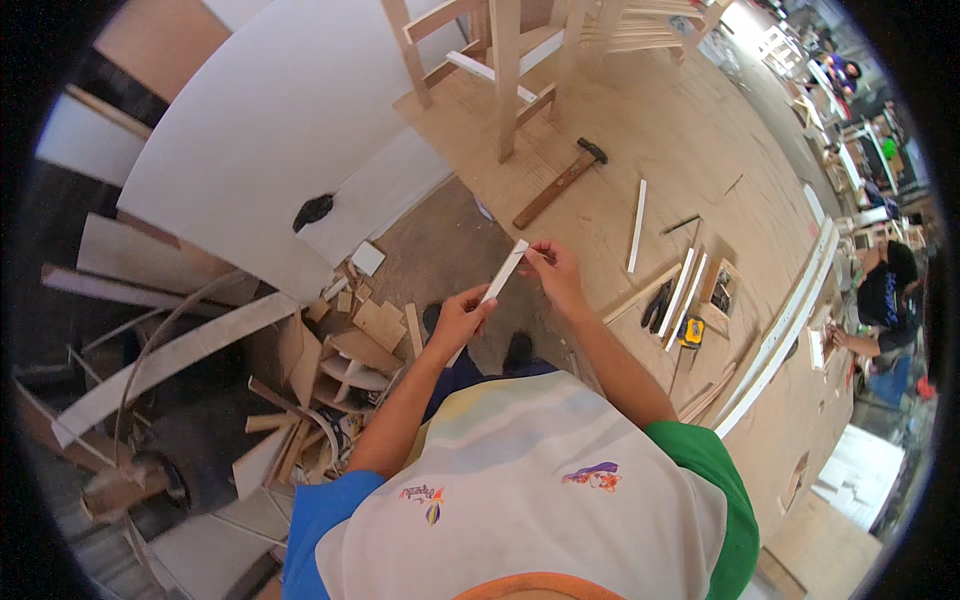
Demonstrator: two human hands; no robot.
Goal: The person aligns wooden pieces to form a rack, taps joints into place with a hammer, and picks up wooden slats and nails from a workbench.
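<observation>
A narrow white strip of wood point(504, 272) slants in front of my body, its far end pointing up and to the right. My left hand point(462, 318) is closed round its lower part. At the far end, the fingers of my right hand point(556, 275) are pinched against the strip's edge; a thin dark line crosses the strip there, too small to make out. Beyond my right hand a hammer point(556, 186) with a wooden handle lies on the plywood tabletop point(600, 235). Another white strip point(637, 226) lies to its right.
A yellow tape measure point(690, 332), dark-handled pliers point(657, 306) and a small wooden box point(720, 288) lie on the right. A wooden frame point(507, 80) stands at the far side. Wood offcuts point(375, 325) are heaped at left. A co-worker point(888, 295) works at far right.
</observation>
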